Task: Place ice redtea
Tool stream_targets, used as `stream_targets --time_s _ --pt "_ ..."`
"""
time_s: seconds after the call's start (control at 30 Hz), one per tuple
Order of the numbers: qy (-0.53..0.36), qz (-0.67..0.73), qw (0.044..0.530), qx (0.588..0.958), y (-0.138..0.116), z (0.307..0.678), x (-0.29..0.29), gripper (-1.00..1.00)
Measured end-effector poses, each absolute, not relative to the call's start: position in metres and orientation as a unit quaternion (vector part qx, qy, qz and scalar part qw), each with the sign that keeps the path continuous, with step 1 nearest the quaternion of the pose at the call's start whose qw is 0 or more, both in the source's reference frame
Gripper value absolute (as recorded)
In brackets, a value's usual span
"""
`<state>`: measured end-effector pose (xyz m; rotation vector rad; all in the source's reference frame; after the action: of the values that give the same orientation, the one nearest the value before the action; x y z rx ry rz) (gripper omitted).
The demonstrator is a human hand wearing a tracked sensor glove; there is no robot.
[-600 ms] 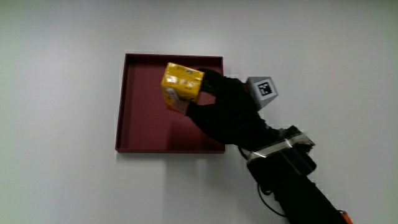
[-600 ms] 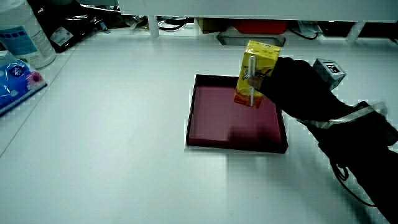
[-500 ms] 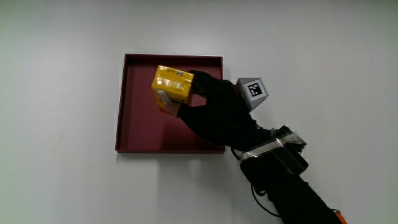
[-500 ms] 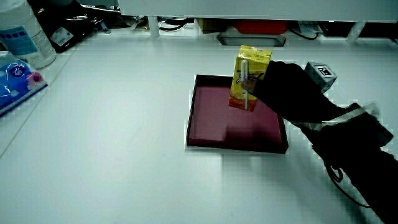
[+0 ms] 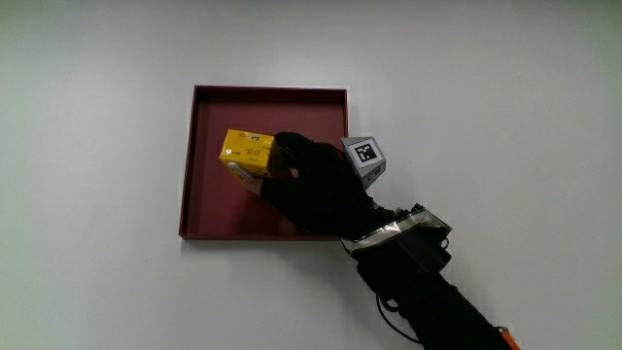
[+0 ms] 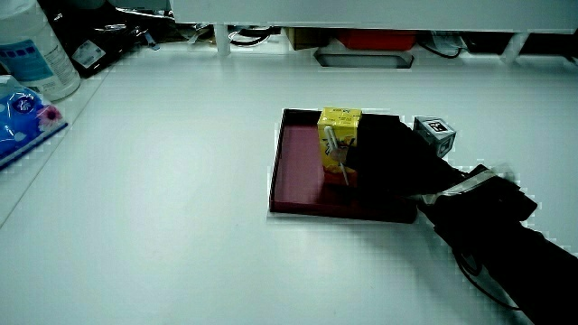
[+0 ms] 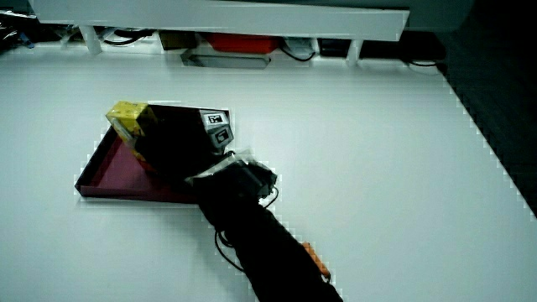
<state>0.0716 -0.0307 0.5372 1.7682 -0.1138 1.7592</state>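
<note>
Main view, centre of frame: I see the hand [image 5: 311,185] closed around the ice redtea carton [image 5: 243,154], a yellow box, inside the dark red tray [image 5: 190,167]. The gloved fingers wrap the side of the carton that faces the forearm [image 5: 428,282]; the grip is narrow and holds the carton. The patterned cube [image 5: 365,157] on the back of the hand sits just past the tray's rim, over the white table [image 5: 505,87].

In a side view, the carton [image 6: 338,135] stands upright within the tray [image 6: 293,164], its straw [image 6: 334,155] lying slanted down the face nearest me. Its base is at or very close to the tray floor; I cannot tell whether it touches. The hand [image 6: 388,162] covers one flank of the carton, and the cube [image 6: 435,132] shows beside it.

In a side view, the carton [image 7: 126,113] shows above the tray wall [image 7: 109,172], with the hand [image 7: 172,143] pressed against it and the cube [image 7: 218,126] just beside.

Near the table's edge, well apart from the tray, I see a clear bottle [image 6: 32,45] and a blue packet [image 6: 23,117].
</note>
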Motion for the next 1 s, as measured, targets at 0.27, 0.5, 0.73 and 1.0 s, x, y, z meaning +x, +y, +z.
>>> stream_targets --time_s 0.27,0.5,0.73,1.0 --pt "-0.037 0.664 0.338 0.667 -0.030 0.542 0.079 0.00" --pt "-0.038 0.664 0.338 0.666 -0.029 0.543 0.080 -0.17" --pt "-0.039 0.668 0.333 0.665 -0.027 0.546 0.079 -0.40" --pt "-0.048 0.683 0.321 0.654 -0.024 0.539 0.082 -0.67"
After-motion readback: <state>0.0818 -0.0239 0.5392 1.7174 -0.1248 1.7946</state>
